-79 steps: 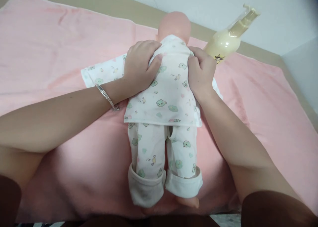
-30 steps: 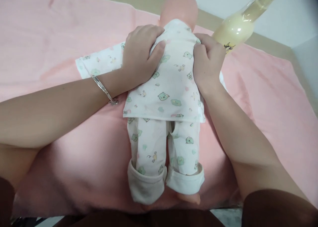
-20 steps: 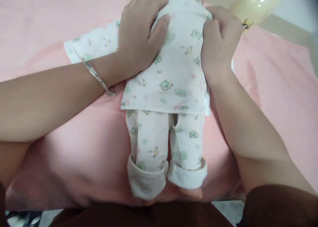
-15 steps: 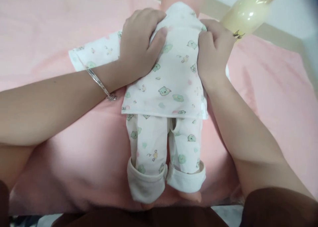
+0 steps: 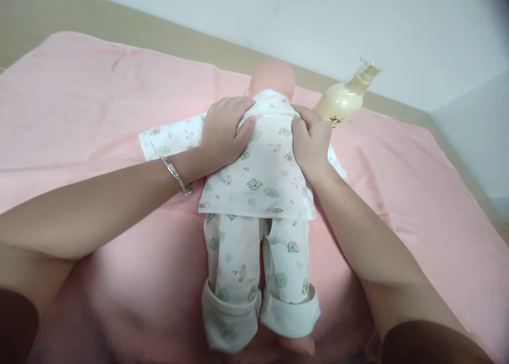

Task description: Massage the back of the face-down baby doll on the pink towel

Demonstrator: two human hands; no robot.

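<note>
A baby doll [image 5: 264, 157] lies stretched out on a pink cloth, with its smooth bald head [image 5: 274, 77] pointing away from me. It wears a white printed shirt and matching trousers [image 5: 238, 258] with rolled cuffs. My left hand [image 5: 226, 130] is closed round the doll's upper left side, thumb along its back and fingers over the shoulder. On the other side, my right hand [image 5: 312, 138] grips the upper body near the shoulder, its fingertips hidden. One sleeve [image 5: 170, 136] stretches out left; the right sleeve is mostly behind my wrist. The doll's face is not visible.
Beyond my right hand stands a cream-coloured pump bottle [image 5: 344, 101], tilted in view. The pink cloth [image 5: 167, 83] covers a beige surface [image 5: 99, 14] that meets a pale wall [image 5: 358, 29]. A bracelet [image 5: 175, 173] circles my left wrist.
The view has tipped up and back, so the doll's head, the whole bottle and the wall now show. Both hands keep their place on the doll.
</note>
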